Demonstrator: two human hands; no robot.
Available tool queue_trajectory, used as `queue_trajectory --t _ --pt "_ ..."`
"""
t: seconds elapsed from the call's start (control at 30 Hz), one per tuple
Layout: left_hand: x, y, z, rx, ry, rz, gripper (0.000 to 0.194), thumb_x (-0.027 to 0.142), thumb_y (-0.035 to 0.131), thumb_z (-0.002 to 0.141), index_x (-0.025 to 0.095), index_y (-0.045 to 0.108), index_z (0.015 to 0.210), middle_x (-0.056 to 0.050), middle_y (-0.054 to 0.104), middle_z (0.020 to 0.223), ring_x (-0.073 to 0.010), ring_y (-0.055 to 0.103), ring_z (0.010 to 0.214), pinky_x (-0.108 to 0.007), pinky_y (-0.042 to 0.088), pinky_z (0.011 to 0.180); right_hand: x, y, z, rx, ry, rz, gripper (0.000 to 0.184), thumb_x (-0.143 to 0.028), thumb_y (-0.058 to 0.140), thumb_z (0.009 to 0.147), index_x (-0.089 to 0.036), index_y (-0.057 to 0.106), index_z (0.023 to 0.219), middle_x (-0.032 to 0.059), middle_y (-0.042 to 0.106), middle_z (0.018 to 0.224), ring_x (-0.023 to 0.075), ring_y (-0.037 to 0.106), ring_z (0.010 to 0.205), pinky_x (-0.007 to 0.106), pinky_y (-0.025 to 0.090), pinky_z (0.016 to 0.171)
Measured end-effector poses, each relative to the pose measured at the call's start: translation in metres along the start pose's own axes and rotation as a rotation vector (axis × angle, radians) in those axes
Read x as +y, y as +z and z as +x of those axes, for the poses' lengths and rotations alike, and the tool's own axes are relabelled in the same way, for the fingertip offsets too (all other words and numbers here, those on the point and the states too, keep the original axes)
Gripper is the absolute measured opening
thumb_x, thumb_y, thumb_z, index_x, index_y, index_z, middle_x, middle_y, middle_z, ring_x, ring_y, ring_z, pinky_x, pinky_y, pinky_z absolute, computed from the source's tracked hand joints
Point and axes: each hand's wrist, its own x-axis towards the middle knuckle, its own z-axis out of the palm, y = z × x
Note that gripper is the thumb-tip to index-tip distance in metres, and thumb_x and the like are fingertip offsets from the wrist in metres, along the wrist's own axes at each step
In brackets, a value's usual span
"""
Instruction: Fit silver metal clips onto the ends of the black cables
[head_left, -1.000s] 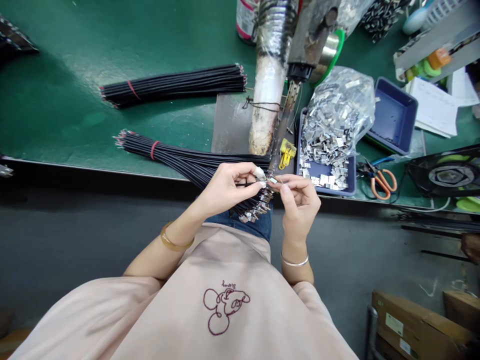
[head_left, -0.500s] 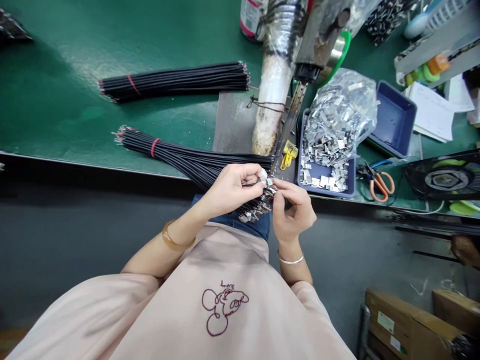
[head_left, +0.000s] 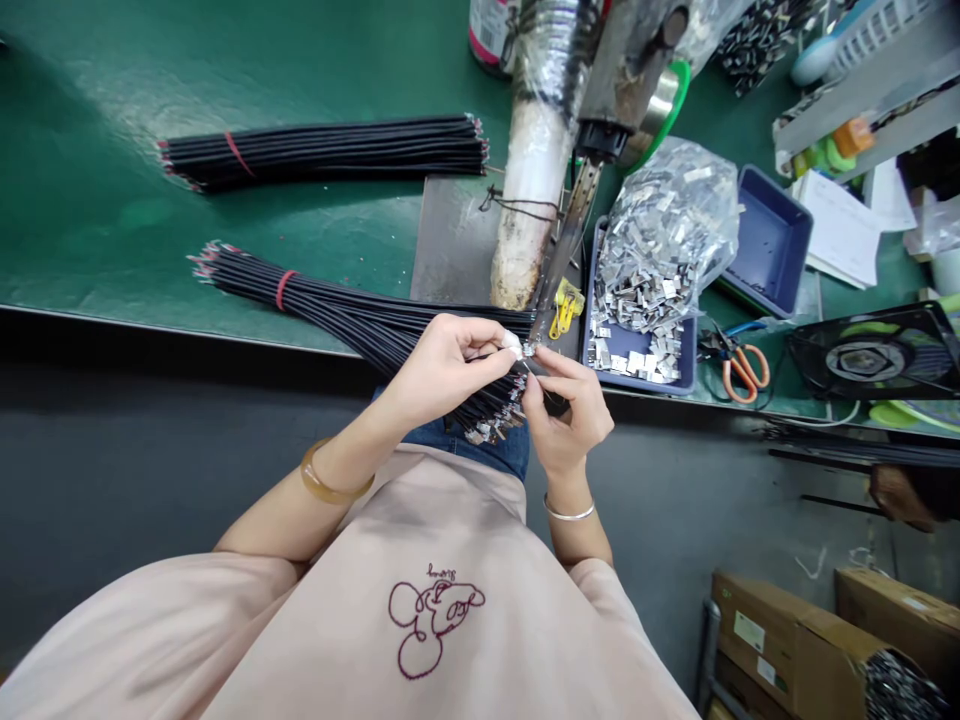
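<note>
Fingertips of the left hand (head_left: 442,372) are now pinched round a small metal connector (head_left: 529,351) beside the black cable bundle (head_left: 330,299), right hand (head_left: 571,412) half-curled right up against it, grip hard to tell, so both hands are tied up tbh.

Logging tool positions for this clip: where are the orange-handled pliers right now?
In the head view, the orange-handled pliers lie toward the right on the green bench, near its front edge, between the blue parts tray and black fan.
</note>
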Motion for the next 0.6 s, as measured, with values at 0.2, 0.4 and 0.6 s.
queue_trajectory --t 0.2,0.4,0.6 --pt "0.0001 0.0019 0.0008 0.011 -0.009 -0.016 0.022 0.022 0.065 0.079 0.013 0.058 0.06 0.005 0.032 0.056 -0.0056 0.026 0.052 -0.022 0.02 0.049 0.0019 0.0011 0.0001 0.022 -0.042 -0.007 0.021 -0.006 0.07 0.083 -0.022 0.062 0.094 0.0059 0.079 0.106 0.0158 0.077 0.092 0.029 0.066 0.08" --pt "-0.001 0.0024 0.0016 0.031 -0.02 -0.007 0.022 0.022 0.064 0.078 0.013 0.057 0.06 0.004 0.034 0.057 -0.0061 0.028 0.054 -0.022 0.022 0.05 0.005 0.0012 -0.0013 0.022 -0.079 -0.044 0.021 -0.006 0.07 0.083 -0.022 0.061 0.093 0.0059 0.08 0.104 0.0153 0.078 0.091 0.028 0.066 0.078" --pt "-0.0017 0.0073 0.0013 0.066 0.01 0.023 0.014 0.017 0.062 0.076 0.013 0.061 0.063 0.004 0.038 0.058 -0.0054 0.028 0.054 -0.021 0.021 0.05 0.0065 0.002 -0.0039 0.028 0.011 0.057 0.019 -0.008 0.067 0.087 -0.023 0.062 0.098 0.0054 0.077 0.116 0.0167 0.078 0.096 0.031 0.067 0.079"
